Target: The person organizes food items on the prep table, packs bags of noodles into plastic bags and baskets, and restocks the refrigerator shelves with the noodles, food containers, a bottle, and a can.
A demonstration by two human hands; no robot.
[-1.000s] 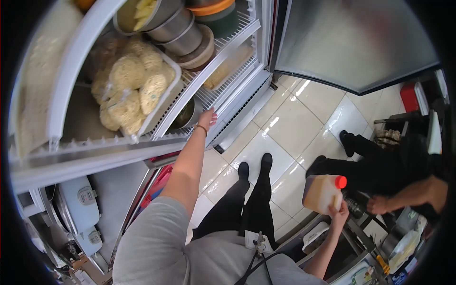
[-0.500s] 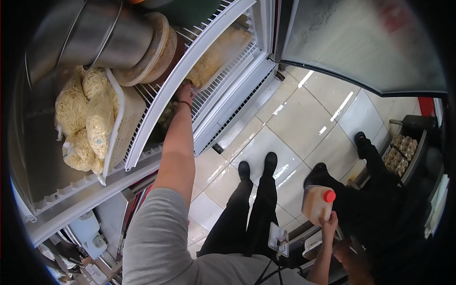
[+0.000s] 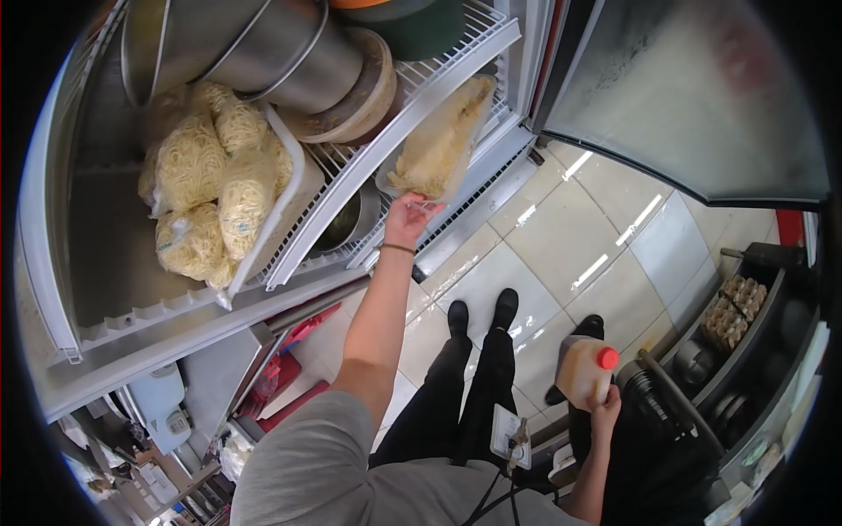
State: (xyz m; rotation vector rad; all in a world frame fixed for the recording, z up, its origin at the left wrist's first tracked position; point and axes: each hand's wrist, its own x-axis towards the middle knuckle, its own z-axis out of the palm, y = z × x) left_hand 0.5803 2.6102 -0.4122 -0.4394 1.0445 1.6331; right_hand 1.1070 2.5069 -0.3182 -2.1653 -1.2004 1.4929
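Observation:
My left hand (image 3: 408, 221) reaches into the open fridge with its fingers closed on the near edge of a clear plastic container (image 3: 443, 140). Pale yellow food, whose kind I cannot make out, lies inside it. The container is on the lower wire rack and tilts out past the upper shelf's front edge. Down at the right, my right hand (image 3: 602, 410) grips the handle of a translucent plastic jug (image 3: 581, 373). A red cap (image 3: 608, 358) tops the jug, and there is brownish-orange liquid in it.
Bagged noodles (image 3: 189, 167) fill a white basket (image 3: 285, 206) on the upper shelf, beside a steel pot (image 3: 303, 66) and a round tub (image 3: 373, 83). The glass door (image 3: 684, 105) stands open. Eggs (image 3: 735, 311) sit at the right, near another person's dark shoe (image 3: 589, 327).
The clear container has come forward and tilted outward, my left hand moving with it. The other person's legs have shifted, one foot leaving view. My right hand still holds the jug.

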